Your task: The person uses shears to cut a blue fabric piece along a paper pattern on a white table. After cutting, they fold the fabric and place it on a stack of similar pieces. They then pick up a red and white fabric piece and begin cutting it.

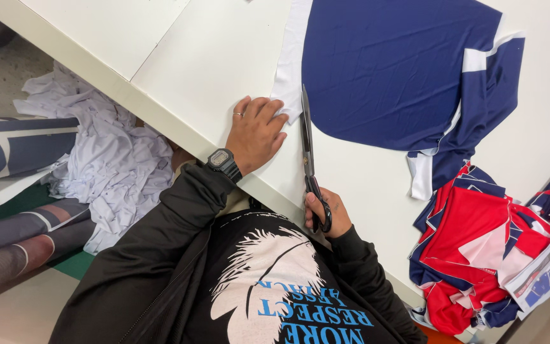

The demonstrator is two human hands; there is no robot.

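Note:
My right hand (327, 210) grips the black handles of a large pair of scissors (307, 150), whose blades point away from me along the white edge of a navy blue fabric piece (389, 70). My left hand (256, 130), with a ring and a black wristwatch, lies flat on the white table (211, 57) and pins the white margin of the fabric (288, 60) under its fingertips, just left of the blades. The fabric lies spread flat on the table, with a folded navy and white part (479, 108) at its right.
A heap of red, navy and white fabric pieces (479, 248) sits at the table's right end near the edge. Below the table on the left lie a pile of white scraps (109, 165) and grey fabric rolls (14, 242).

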